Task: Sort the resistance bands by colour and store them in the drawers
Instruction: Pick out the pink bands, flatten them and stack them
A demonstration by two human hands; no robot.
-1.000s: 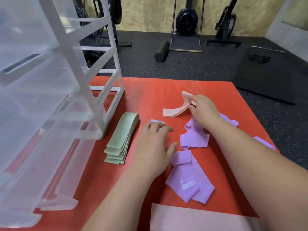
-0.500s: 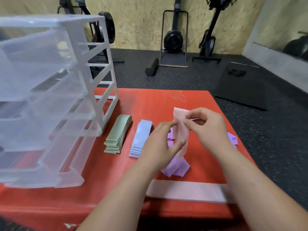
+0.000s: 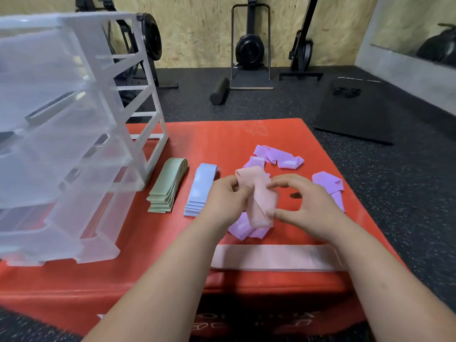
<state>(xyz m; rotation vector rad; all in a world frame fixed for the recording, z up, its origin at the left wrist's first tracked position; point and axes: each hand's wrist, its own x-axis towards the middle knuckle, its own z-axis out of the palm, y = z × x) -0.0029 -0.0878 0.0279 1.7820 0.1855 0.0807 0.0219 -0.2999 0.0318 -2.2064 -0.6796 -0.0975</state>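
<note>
Pink band (image 3: 256,193): twisted, roughly upright, pinched between left hand (image 3: 229,198) and right hand (image 3: 306,206).
Second pink band (image 3: 271,257): flat, lying along near edge.
Green stack (image 3: 165,188), blue stack (image 3: 201,190): neat, side by side, just right of drawer unit (image 3: 61,134).
Purple bands (image 3: 278,157): loose, crumpled, scattered right of blue stack.
Drawer unit: white frame, translucent drawers pulled partly out.

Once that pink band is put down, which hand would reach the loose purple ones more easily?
Probably the right hand: loose purple bands lie just beside it, while the left hand sits nearer the sorted blue stack. Both hold the pink band now.
</note>
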